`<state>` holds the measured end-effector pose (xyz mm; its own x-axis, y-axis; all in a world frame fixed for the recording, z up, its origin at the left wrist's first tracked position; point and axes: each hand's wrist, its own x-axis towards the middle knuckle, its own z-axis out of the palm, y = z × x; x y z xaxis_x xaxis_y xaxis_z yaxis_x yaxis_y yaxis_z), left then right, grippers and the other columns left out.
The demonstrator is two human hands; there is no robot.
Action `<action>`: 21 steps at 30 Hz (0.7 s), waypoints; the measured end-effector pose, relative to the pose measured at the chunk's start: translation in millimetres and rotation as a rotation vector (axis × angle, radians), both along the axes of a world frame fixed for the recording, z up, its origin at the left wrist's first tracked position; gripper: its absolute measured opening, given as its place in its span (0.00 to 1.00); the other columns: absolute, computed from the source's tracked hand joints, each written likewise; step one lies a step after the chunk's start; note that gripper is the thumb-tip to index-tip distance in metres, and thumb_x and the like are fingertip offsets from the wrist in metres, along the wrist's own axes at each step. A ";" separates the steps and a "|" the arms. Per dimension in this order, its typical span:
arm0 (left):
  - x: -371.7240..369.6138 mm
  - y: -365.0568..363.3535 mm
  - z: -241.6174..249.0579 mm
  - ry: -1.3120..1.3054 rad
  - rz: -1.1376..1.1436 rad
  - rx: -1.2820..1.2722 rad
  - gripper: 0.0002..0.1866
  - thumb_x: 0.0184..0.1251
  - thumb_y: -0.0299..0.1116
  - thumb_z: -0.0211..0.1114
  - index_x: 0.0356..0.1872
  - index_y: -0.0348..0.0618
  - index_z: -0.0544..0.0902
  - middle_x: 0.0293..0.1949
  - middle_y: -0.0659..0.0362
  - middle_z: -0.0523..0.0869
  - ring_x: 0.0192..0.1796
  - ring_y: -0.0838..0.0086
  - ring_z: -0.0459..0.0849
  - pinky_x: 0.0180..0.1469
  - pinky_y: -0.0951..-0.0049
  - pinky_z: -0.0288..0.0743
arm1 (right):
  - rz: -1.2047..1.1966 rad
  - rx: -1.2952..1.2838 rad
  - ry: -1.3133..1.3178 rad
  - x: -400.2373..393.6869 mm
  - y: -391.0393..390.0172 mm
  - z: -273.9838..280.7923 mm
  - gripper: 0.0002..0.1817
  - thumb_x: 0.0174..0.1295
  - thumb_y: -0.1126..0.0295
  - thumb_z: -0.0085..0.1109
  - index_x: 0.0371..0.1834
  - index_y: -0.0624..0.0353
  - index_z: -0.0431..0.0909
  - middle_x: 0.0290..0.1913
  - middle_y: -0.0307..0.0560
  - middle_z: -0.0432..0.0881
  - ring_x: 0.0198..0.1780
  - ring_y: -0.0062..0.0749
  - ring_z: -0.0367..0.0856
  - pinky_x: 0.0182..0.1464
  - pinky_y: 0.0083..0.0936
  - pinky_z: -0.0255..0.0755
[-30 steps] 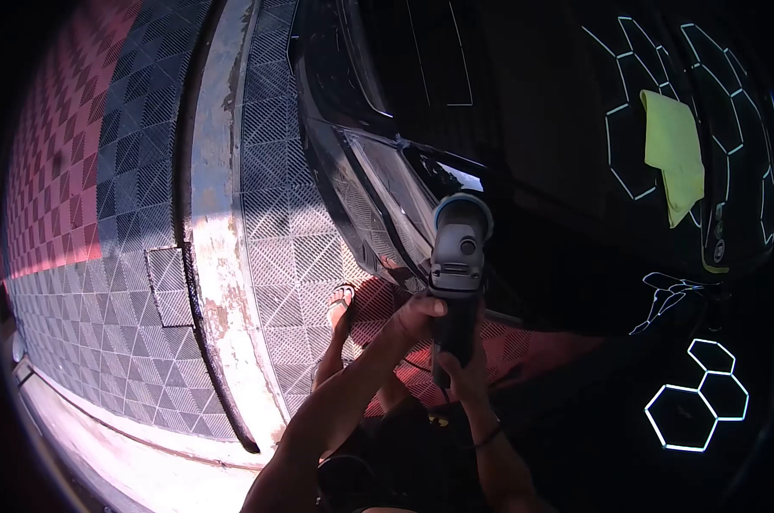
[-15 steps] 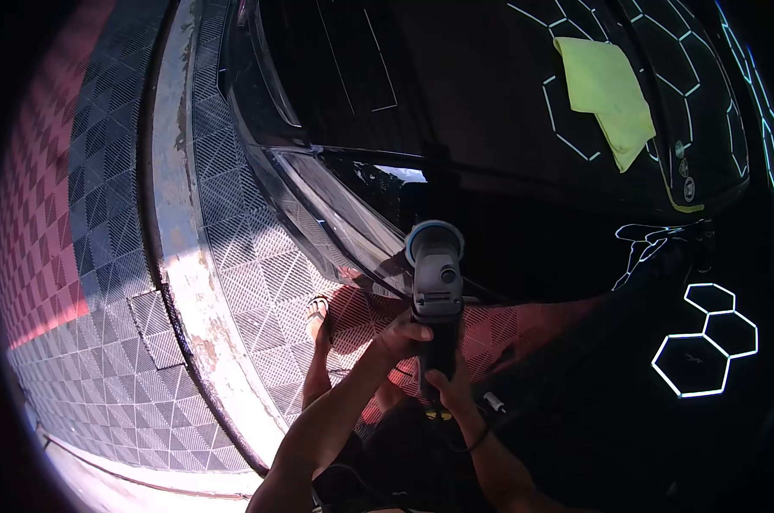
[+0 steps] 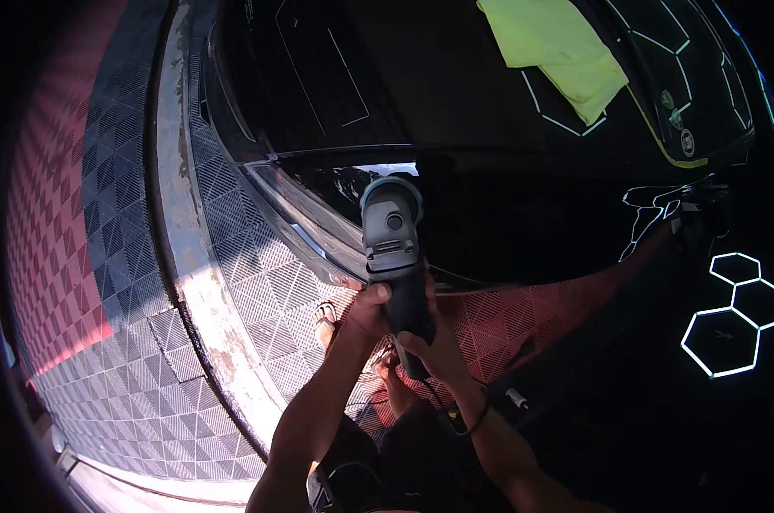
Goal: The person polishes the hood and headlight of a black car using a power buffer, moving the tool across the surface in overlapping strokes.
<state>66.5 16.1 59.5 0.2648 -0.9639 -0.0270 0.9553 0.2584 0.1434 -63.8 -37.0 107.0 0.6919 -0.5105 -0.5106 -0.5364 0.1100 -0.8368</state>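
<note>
Both my hands hold a grey and black car polisher (image 3: 393, 244), its round pad against or just over the glossy black car panel (image 3: 489, 218) near the left edge of the bodywork. My left hand (image 3: 370, 309) is wrapped round the body just behind the grey head, thumb on top. Farther back, my right hand (image 3: 432, 340) grips the dark rear handle, with its thumb along the near side. A power cord (image 3: 445, 409) runs from the tool's back end past my right wrist.
A yellow-green cloth (image 3: 566, 56) lies on the car at the upper right. A headlamp (image 3: 306, 214) sits beside the pad on the left. Below, the floor is patterned tile (image 3: 271, 274), crossed by a worn pale strip (image 3: 220, 312). My sandalled foot (image 3: 325, 321) stands on it.
The polisher has moved left and toward the upper part of the view, with both hands still on it. The camera view has shifted, so the cloth sits higher and farther left.
</note>
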 end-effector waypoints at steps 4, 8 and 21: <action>-22.3 -14.5 3.3 -0.044 -0.123 0.066 0.38 0.47 0.47 0.72 0.58 0.35 0.70 0.42 0.47 0.82 0.42 0.60 0.85 0.45 0.64 0.81 | -0.171 0.169 -0.117 -37.7 -1.3 -12.4 0.39 0.51 0.54 0.67 0.61 0.71 0.65 0.47 0.55 0.78 0.49 0.38 0.79 0.52 0.31 0.73; -32.6 -23.3 29.3 -0.170 -0.214 0.199 0.37 0.47 0.46 0.73 0.57 0.35 0.73 0.45 0.47 0.83 0.44 0.62 0.85 0.47 0.66 0.81 | -0.288 0.316 -0.119 -70.1 -2.4 -9.8 0.39 0.52 0.52 0.66 0.60 0.70 0.66 0.46 0.53 0.78 0.46 0.37 0.80 0.50 0.31 0.74; 19.0 -8.4 -0.2 -0.015 0.169 -0.086 0.43 0.49 0.52 0.75 0.59 0.34 0.66 0.39 0.47 0.82 0.40 0.58 0.86 0.43 0.62 0.84 | 0.119 0.003 -0.025 33.6 -15.7 10.6 0.43 0.50 0.49 0.70 0.60 0.73 0.66 0.50 0.67 0.80 0.55 0.49 0.81 0.55 0.35 0.74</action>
